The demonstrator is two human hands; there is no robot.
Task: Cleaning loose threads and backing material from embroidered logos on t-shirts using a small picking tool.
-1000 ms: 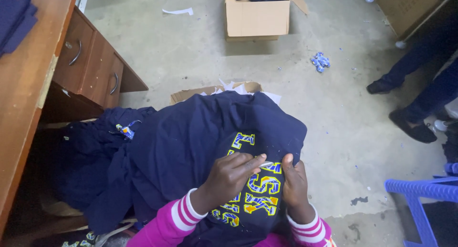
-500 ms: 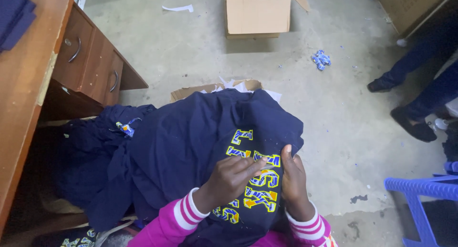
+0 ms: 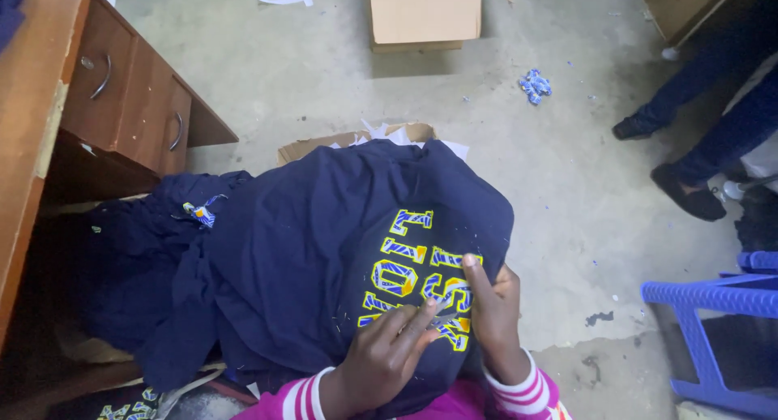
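While the person sat looking down, a big dark blue shirt lay spread over their lap, and it was the biggest thing to see. Left of the shirt stood a brown wooden desk with two drawers. Past the far edge of the shirt sat a cardboard box on the grey floor. Right of the shirt stood a blue plastic stool, and beyond it were another person's dark legs and black shoes. On the shirt were yellow and blue patterned letters. The left hand rested on the shirt at the near edge of the letters, with its fingers pinched together on something thin and small that was too tiny to make out. The right hand lay flat beside it, fingers closed together, pressing the cloth down on the letters. A small crumpled blue scrap lay on the floor, far off past the shirt.
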